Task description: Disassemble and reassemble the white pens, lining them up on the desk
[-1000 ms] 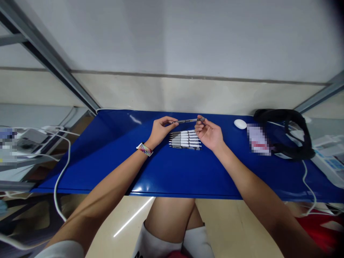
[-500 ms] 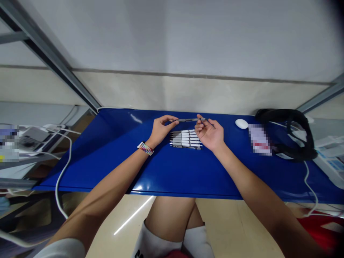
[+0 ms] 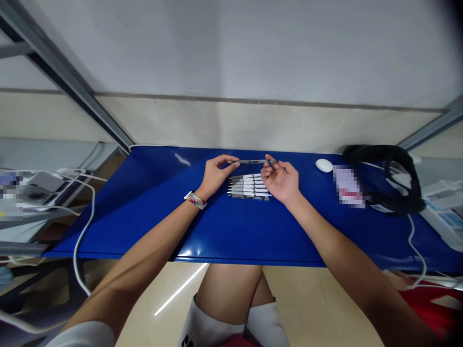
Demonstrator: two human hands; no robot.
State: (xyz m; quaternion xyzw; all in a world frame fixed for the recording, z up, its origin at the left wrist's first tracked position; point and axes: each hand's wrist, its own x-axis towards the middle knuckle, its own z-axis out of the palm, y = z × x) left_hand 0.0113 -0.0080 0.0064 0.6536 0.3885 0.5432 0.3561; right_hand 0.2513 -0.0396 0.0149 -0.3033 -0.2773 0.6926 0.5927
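Note:
A slim pen [image 3: 251, 161] with a dark and clear barrel lies level between my two hands, just beyond a row of pens. My left hand [image 3: 218, 172] pinches its left end between thumb and fingertips. At the other end, my right hand [image 3: 283, 179] is palm up, with its fingers closed around the pen. Several white and grey pens [image 3: 248, 187] lie side by side on the blue table [image 3: 217, 224], tips to the left. My right fingers hide part of their right ends.
To the right are a white oval object [image 3: 324, 166], a blurred-out packet [image 3: 347, 187] and a black headset-like strap [image 3: 405, 178]. White cables [image 3: 85, 226] hang at the left table edge. A wall [image 3: 231, 123] rises behind the table, and metal posts [image 3: 104, 115] frame the sides.
The view has shifted very slightly. Both hands keep their hold on the pen, and the row of pens stays in place.

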